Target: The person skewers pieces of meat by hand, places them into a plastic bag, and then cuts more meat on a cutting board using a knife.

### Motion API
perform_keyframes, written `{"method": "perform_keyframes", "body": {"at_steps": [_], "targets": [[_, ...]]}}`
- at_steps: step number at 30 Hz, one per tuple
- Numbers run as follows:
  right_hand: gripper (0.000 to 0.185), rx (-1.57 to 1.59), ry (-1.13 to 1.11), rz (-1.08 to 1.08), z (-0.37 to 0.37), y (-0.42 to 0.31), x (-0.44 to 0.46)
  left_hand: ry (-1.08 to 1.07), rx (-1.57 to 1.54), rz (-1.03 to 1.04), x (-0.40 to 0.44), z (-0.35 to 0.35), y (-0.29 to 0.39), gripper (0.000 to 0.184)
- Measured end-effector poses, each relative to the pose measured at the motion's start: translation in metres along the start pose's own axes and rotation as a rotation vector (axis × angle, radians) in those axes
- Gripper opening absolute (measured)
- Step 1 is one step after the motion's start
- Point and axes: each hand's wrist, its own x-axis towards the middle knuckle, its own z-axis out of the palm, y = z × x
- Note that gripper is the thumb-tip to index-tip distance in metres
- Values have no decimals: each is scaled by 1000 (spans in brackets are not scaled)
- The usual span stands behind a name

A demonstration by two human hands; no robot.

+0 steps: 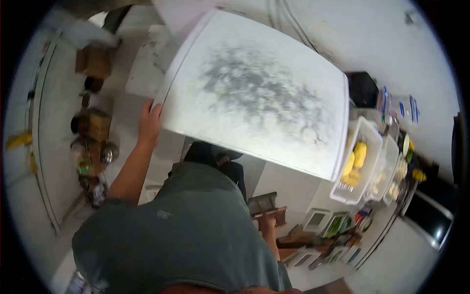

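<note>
A white tabletop [220, 115] with a dark grey floral pattern lies in front of me. My left hand [151, 122] is at its near left corner, fingers curled on the edge. Low on the right, beside my body, my right hand [267, 223] is closed on a reddish-brown plastic stool [278, 215]; its shape is partly hidden and blurred. Against it is a grey-green piece [263, 202], which I cannot name. My grey shirt covers the bottom middle of the view.
White bins [351, 193] with yellow items [360, 156] stand beyond the table's right end. Framed, basket-like things [318, 220] are at the lower right. Cardboard boxes [93, 62] and pots [108, 153] line the left side. A black object [361, 89] is by the back wall.
</note>
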Motion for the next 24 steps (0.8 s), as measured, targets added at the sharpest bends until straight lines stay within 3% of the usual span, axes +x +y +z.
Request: {"method": "perform_keyframes", "body": {"at_steps": [1,4,7,10,11,12,15,19,21,24], "targets": [[30,283,66,192,15,12,-26,-58,-46,-17,15,-6,-19,58],[26,648,139,-173,37,34,-54,-113,122,2,52,26,-62,52],[27,413,391,-218,62,88,-133,13,350,-29,40,36,-68,49],[22,549,306,-28,107,135,-123,-18,725,530,24,85,-41,43],[21,563,299,21,117,149,-122,-133,653,603,13,107,-31,40],[24,539,325,-59,138,172,-105,-247,583,668,-4,130,-21,38],[25,932,125,136,140,162,-93,-518,506,935,-76,201,-7,22],[17,1147,207,74,149,193,-61,-937,533,1064,-226,268,-8,14],[16,1301,304,60,139,210,-62,-1184,494,863,-290,298,-40,14],[15,1586,454,174,166,250,-46,-1512,629,1042,-374,327,-73,14]]}}
